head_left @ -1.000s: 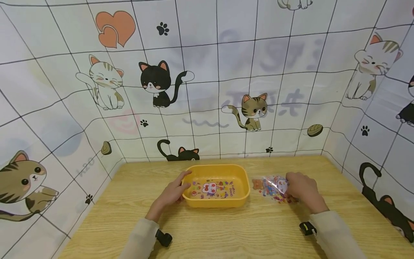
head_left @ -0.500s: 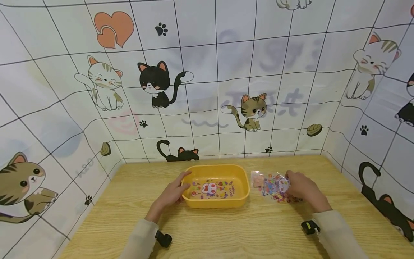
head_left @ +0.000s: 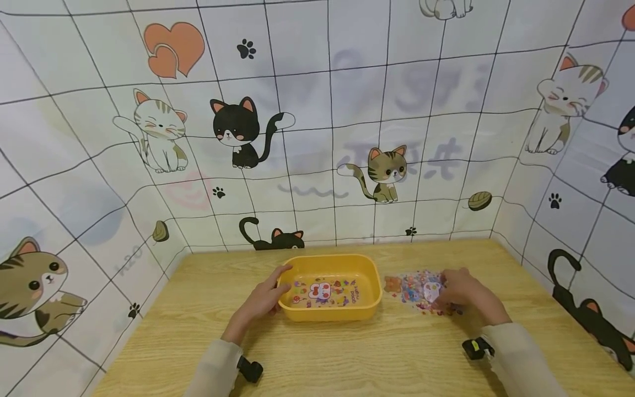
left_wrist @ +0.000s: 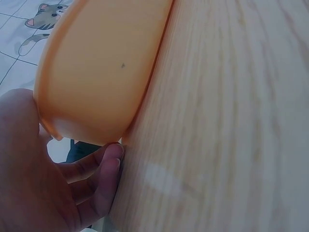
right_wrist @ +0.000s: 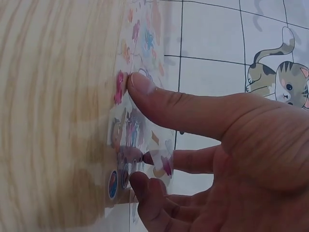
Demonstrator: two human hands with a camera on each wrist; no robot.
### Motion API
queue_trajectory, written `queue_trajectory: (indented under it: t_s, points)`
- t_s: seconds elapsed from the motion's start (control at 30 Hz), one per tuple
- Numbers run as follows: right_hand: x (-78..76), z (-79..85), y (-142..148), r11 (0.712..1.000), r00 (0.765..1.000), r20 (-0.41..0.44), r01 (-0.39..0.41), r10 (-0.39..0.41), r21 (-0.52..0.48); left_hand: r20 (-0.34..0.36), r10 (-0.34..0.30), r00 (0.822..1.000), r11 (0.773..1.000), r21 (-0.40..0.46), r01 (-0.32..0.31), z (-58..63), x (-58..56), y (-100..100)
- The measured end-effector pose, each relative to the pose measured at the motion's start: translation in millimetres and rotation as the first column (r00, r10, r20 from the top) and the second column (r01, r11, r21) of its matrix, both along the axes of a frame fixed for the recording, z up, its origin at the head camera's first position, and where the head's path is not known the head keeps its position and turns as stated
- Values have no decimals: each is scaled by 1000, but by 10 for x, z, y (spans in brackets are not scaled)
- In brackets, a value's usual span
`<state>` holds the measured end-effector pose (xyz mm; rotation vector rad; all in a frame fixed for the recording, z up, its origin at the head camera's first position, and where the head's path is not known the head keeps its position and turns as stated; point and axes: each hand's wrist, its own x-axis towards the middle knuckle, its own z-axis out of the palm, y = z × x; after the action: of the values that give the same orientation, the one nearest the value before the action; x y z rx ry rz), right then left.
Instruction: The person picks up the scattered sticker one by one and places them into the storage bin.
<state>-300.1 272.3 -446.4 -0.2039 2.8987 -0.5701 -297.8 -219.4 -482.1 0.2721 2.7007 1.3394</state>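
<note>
A yellow plastic basin [head_left: 327, 314] sits on the table, with a clear sticker sheet [head_left: 319, 290] showing a bunny face and "good night" lettering inside. My left hand [head_left: 262, 295] grips its left end, thumb over the rim and fingers outside; the left wrist view shows those fingers [left_wrist: 108, 166] curled near its base. To the right, another clear sticker sheet [head_left: 413, 288], printed with a bear and small colourful figures, lies on the table. My right hand [head_left: 463, 289] rests over its right end. In the right wrist view the thumb [right_wrist: 145, 87] touches the sheet, well apart from the loosely bent fingers.
The wooden table [head_left: 327, 358] ends at a back wall [head_left: 317, 209] covered in white grid cloth with cartoon cats. Similar cloth walls flank both sides. A black wrist camera [head_left: 249, 369] sits on the left sleeve and another black device [head_left: 477, 348] on the right.
The sticker sheet by my right hand has settled flatter, its glare gone. The right hand has shifted slightly right and its fingers have loosened. Basin and left hand keep their place.
</note>
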Motion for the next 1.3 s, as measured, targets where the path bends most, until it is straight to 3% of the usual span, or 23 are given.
queue_trajectory:
  t_s: [0.37, 0.87, 1.07, 1.3]
  points:
    - [-22, -47, 76, 998, 999, -49, 11, -15, -70, -7, -10, 1000, 1000, 1, 10, -14, 0, -9]
    - [-4, -40, 142, 996, 992, -123, 23, -34, -84, -11, -6, 1000, 1000, -4, 6, 1, 6, 0]
    - [-32, -11, 168, 989, 982, -152, 90, -108, -118, -6, -6, 1000, 1000, -6, 6, 1, 3, -5]
    - [-13, 27, 165, 986, 979, -157, 110, -129, -125, -11, -8, 1000, 1000, -13, 8, 11, 9, -3]
